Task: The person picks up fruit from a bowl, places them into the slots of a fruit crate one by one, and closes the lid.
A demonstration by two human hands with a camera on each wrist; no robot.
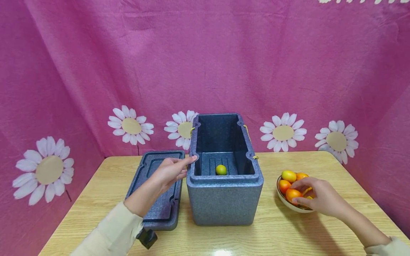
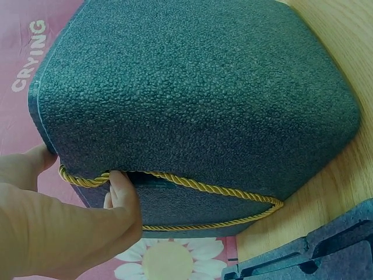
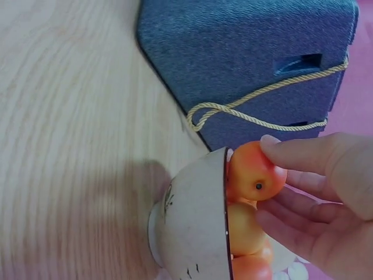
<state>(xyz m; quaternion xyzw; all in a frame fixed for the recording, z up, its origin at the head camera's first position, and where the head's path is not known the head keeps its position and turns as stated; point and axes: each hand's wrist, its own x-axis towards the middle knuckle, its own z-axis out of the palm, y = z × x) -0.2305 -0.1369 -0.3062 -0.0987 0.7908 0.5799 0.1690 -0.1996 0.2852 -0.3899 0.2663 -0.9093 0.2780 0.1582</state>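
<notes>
My left hand (image 1: 171, 172) grips the left wall of a grey foam box (image 1: 224, 204), thumb on the rim and fingers against the outer side. In the left wrist view those fingertips (image 2: 121, 185) lie by a gold rope (image 2: 215, 188) on that side. Inside the box a yellow-green fruit (image 1: 221, 170) sits on the floor. At the right, my right hand (image 1: 325, 197) reaches over a white bowl (image 3: 192, 216) of red, orange and yellow fruits. Its thumb and fingers hold an orange-red fruit (image 3: 250, 169) at the bowl's rim.
The box's grey lid (image 1: 158, 209) lies on the wooden table (image 1: 273, 234) just left of the box. Behind everything hangs a pink cloth (image 1: 205, 71) printed with white daisies. A second rope (image 3: 280, 87) loops along the box's right side, facing the bowl.
</notes>
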